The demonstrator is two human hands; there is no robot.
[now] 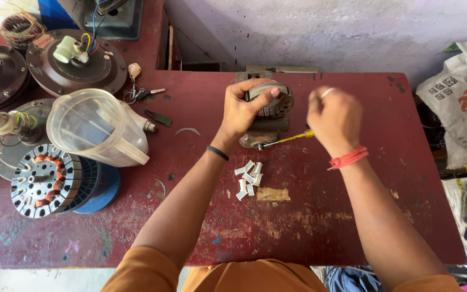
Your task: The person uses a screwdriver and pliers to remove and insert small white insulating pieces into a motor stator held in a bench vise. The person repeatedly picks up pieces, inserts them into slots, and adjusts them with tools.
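Observation:
My left hand [244,108] grips a round metal motor stator [277,103] that sits on a small bench vise [263,135] at the back of the red table [298,227]. My right hand [333,119], blurred, hovers just right of the stator with its fingers closed; what it holds cannot be made out. A screwdriver with a yellow handle [293,138] lies by the vise, below that hand. Several small white slips [248,178] lie in a loose pile on the table in front of the vise.
A clear plastic jug [95,127] lies on its side at left. Beside it are a wound fan stator [47,181], fan motor housings [77,62] with coloured wires, and keys [141,93]. Printed sacks [460,103] hang off the right edge.

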